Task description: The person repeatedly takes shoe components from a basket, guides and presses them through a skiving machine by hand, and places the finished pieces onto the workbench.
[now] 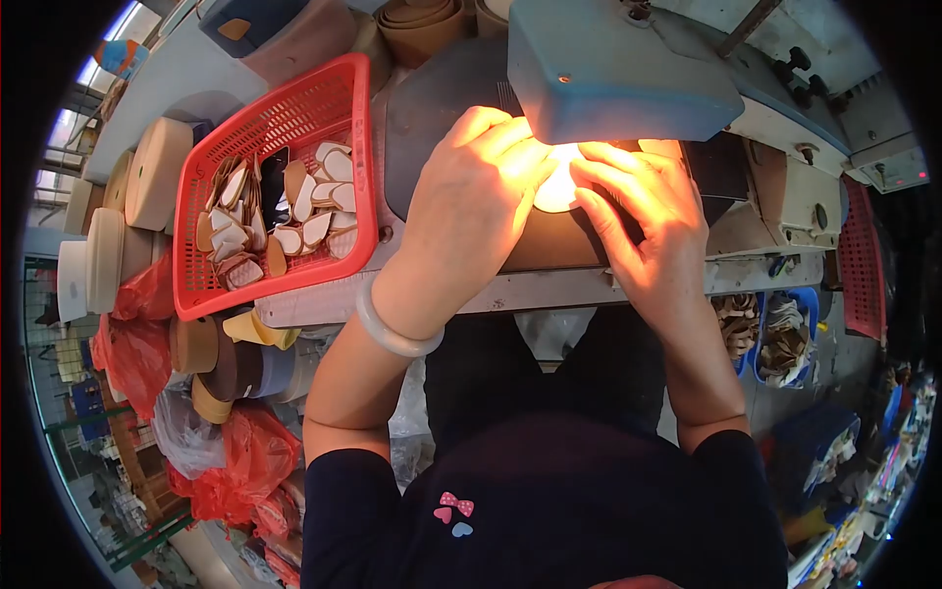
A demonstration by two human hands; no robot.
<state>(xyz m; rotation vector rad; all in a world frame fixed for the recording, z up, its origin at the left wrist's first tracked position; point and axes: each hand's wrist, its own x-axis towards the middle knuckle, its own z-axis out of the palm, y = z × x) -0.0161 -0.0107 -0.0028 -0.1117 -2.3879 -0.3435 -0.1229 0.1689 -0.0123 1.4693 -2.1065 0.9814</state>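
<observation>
Beneath the blue-grey machine head [628,79], a bright lamp glares over the work spot. There a small pale rounded piece [555,191] lies between my hands, nearly washed out by the light. My left hand [481,187], with a white bangle [392,332] on its wrist, has its fingers closed at the piece's left edge. On the other side, my right hand [643,201] pinches the right edge between thumb and fingers. The glare hides the exact contact of the fingertips.
To the left, a red plastic basket [275,187] holds many small cut pieces with pale faces and tan edges. Rolls of strip material [157,177] and red plastic bags [240,461] crowd beyond it. Low on the right stand blue bins [790,339] of scraps.
</observation>
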